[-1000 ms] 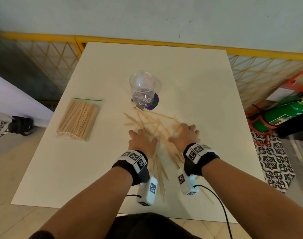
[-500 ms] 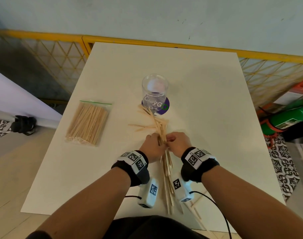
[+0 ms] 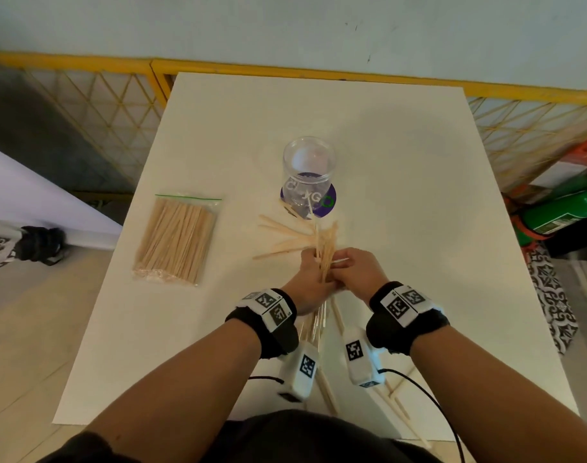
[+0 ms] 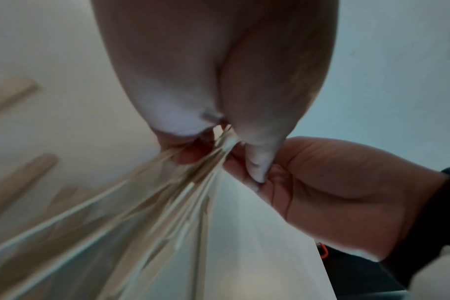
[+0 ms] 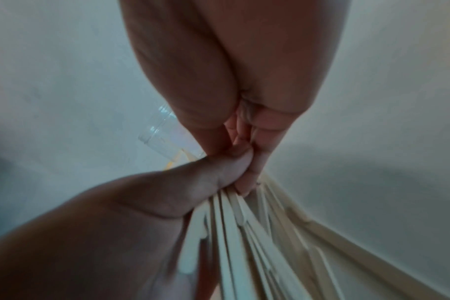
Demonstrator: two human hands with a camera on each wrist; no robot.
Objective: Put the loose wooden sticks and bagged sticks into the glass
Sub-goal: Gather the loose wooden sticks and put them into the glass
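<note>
A clear glass (image 3: 308, 168) stands upright on a purple coaster (image 3: 330, 203) mid-table. Both hands meet just in front of it around a bundle of loose wooden sticks (image 3: 325, 243). My left hand (image 3: 317, 274) grips the bundle from the left and my right hand (image 3: 345, 265) grips it from the right. In the left wrist view the fingers (image 4: 193, 156) curl round the sticks (image 4: 141, 213). The right wrist view shows the same sticks (image 5: 244, 233) fanning toward me, with the glass (image 5: 164, 138) beyond. A few stray sticks (image 3: 278, 228) lie flat on the table. The bagged sticks (image 3: 177, 240) lie at the left.
The white table (image 3: 419, 195) ends close to my body, and a few sticks (image 3: 397, 407) lie near its front edge. A yellow lattice fence (image 3: 85, 105) runs behind and beside the table. A green cylinder (image 3: 565, 212) lies on the floor at the right.
My hands were apart and flat on the scattered sticks; they have swept together and now grip the sticks as one bundle pointing at the glass.
</note>
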